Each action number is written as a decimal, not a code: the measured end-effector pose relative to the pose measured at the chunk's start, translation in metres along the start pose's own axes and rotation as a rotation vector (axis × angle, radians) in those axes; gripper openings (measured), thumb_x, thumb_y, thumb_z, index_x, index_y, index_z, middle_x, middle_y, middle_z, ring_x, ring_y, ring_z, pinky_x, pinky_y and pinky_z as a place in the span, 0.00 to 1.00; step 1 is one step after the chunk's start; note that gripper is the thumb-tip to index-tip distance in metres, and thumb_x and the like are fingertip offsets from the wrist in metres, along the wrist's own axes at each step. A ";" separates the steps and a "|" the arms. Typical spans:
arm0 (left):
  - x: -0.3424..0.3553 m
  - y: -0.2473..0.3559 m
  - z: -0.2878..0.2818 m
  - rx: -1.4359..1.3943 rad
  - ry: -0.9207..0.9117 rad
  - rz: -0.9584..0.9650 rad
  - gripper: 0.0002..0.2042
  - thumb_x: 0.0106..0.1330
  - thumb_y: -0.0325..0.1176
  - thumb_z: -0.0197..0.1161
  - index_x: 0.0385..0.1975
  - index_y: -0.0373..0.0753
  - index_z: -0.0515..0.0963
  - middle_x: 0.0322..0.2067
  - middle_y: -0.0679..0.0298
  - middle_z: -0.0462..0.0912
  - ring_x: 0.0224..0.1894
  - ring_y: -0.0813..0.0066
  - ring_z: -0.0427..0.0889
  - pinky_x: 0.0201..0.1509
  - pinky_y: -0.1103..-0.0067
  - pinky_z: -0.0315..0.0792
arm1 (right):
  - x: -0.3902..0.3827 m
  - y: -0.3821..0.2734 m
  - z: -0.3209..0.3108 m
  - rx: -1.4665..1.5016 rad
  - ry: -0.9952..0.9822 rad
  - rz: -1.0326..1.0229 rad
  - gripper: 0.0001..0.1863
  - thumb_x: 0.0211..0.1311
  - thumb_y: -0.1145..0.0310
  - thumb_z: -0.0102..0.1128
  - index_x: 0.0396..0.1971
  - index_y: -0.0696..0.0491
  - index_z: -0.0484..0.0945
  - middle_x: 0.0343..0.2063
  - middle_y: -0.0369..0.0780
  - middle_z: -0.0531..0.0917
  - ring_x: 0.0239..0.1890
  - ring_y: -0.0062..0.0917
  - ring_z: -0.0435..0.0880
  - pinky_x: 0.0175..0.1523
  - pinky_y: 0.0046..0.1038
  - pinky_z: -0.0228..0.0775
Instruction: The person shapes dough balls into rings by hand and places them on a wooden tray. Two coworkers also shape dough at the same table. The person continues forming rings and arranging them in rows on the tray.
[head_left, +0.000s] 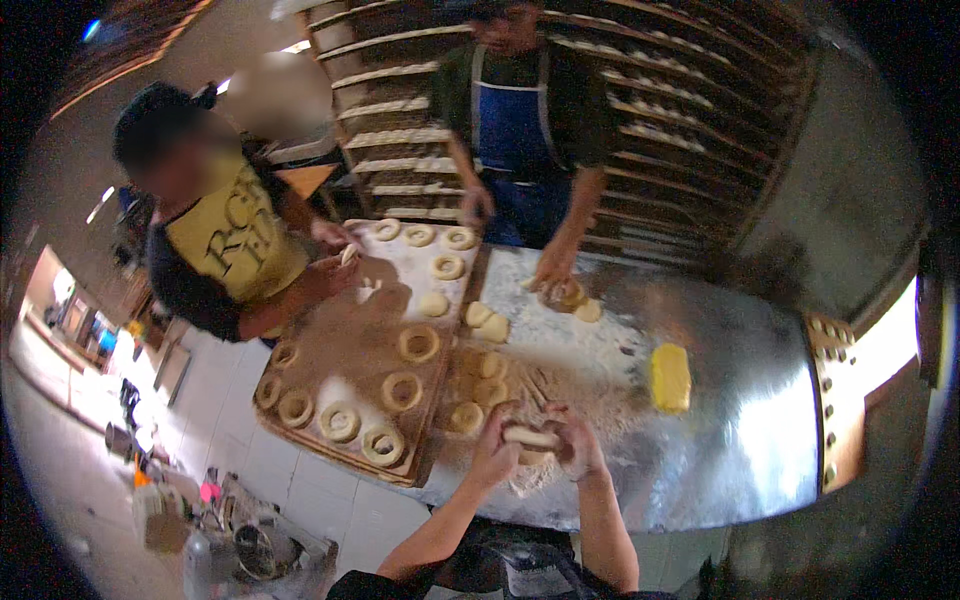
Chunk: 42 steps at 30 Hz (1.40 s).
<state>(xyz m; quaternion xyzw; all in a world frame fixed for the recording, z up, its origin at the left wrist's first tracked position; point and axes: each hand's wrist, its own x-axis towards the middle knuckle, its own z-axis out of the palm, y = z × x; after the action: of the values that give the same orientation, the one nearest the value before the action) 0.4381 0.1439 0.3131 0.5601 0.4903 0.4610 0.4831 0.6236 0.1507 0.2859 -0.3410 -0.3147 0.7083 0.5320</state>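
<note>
Both my hands are raised over the near edge of the metal table, with a pale piece of dough [532,438] between them. My left hand [496,447] grips its left end, and my right hand [582,450] has fingers curled around the right end. Whether the piece is a closed ring is hard to tell. Beyond my left hand lie several round dough pieces, the nearest one [467,417] close to the board. To the left, a floured wooden board [365,362] carries several dough rings, among them one ring [382,446] at its near edge.
Across the table a person's hand [556,272] touches dough. At the left another person's hands [335,255] hold dough over the board. A yellow block [671,378] sits on the metal table [715,440] to the right. Behind stands a tray rack [680,120].
</note>
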 end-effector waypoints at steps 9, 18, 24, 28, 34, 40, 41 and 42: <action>-0.007 0.014 -0.017 0.655 0.200 0.295 0.12 0.74 0.39 0.51 0.47 0.38 0.71 0.29 0.48 0.82 0.29 0.45 0.82 0.30 0.61 0.75 | 0.020 0.011 0.071 -0.210 0.096 0.028 0.35 0.69 0.36 0.46 0.57 0.53 0.68 0.50 0.40 0.79 0.37 0.24 0.82 0.35 0.25 0.75; 0.006 0.009 -0.097 0.281 0.258 0.175 0.10 0.76 0.39 0.50 0.42 0.40 0.73 0.25 0.50 0.82 0.27 0.47 0.84 0.28 0.59 0.75 | 0.058 0.031 0.159 -0.331 -0.263 -0.196 0.39 0.69 0.34 0.42 0.61 0.55 0.64 0.60 0.43 0.70 0.57 0.37 0.78 0.59 0.41 0.72; 0.029 0.018 -0.169 0.400 0.256 0.144 0.10 0.76 0.40 0.48 0.42 0.41 0.73 0.23 0.49 0.81 0.27 0.44 0.83 0.29 0.58 0.75 | 0.108 0.063 0.210 -0.977 -0.233 -0.595 0.38 0.70 0.35 0.39 0.61 0.54 0.66 0.58 0.46 0.72 0.59 0.43 0.75 0.60 0.45 0.73; 0.039 0.013 -0.214 0.473 0.193 0.084 0.12 0.77 0.43 0.47 0.45 0.43 0.73 0.23 0.49 0.81 0.27 0.43 0.82 0.30 0.57 0.74 | 0.103 0.060 0.277 0.607 -0.105 -0.155 0.33 0.73 0.46 0.47 0.64 0.59 0.64 0.51 0.44 0.78 0.46 0.31 0.81 0.55 0.30 0.72; 0.065 -0.004 -0.265 0.375 0.105 0.124 0.13 0.76 0.45 0.46 0.47 0.43 0.70 0.17 0.48 0.78 0.22 0.41 0.79 0.27 0.54 0.71 | 0.155 0.105 0.257 -0.493 -0.053 -0.404 0.33 0.70 0.43 0.43 0.62 0.55 0.67 0.48 0.36 0.77 0.41 0.23 0.79 0.47 0.26 0.72; 0.086 -0.013 -0.285 0.469 -0.012 0.125 0.14 0.77 0.46 0.45 0.48 0.42 0.68 0.18 0.46 0.79 0.24 0.39 0.80 0.29 0.52 0.70 | 0.173 0.114 0.269 -0.513 -0.067 -0.198 0.32 0.73 0.40 0.37 0.64 0.50 0.66 0.53 0.38 0.75 0.43 0.23 0.79 0.48 0.25 0.73; 0.088 -0.012 -0.289 0.431 -0.004 0.103 0.14 0.77 0.46 0.44 0.48 0.42 0.68 0.18 0.46 0.79 0.24 0.38 0.79 0.29 0.52 0.70 | 0.169 0.109 0.273 -0.358 -0.033 -0.067 0.33 0.73 0.39 0.38 0.65 0.48 0.65 0.53 0.38 0.75 0.44 0.23 0.78 0.49 0.26 0.72; 0.087 -0.011 -0.294 0.394 0.004 0.080 0.15 0.77 0.46 0.44 0.48 0.42 0.67 0.19 0.45 0.79 0.25 0.37 0.79 0.29 0.51 0.70 | 0.162 0.107 0.278 -0.204 0.027 0.054 0.33 0.73 0.38 0.39 0.66 0.46 0.64 0.54 0.38 0.74 0.45 0.23 0.78 0.50 0.27 0.72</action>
<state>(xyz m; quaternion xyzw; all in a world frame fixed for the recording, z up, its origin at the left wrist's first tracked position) 0.1540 0.2573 0.3381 0.6619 0.5493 0.3763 0.3443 0.3062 0.2598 0.3336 -0.4113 -0.3685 0.6821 0.4793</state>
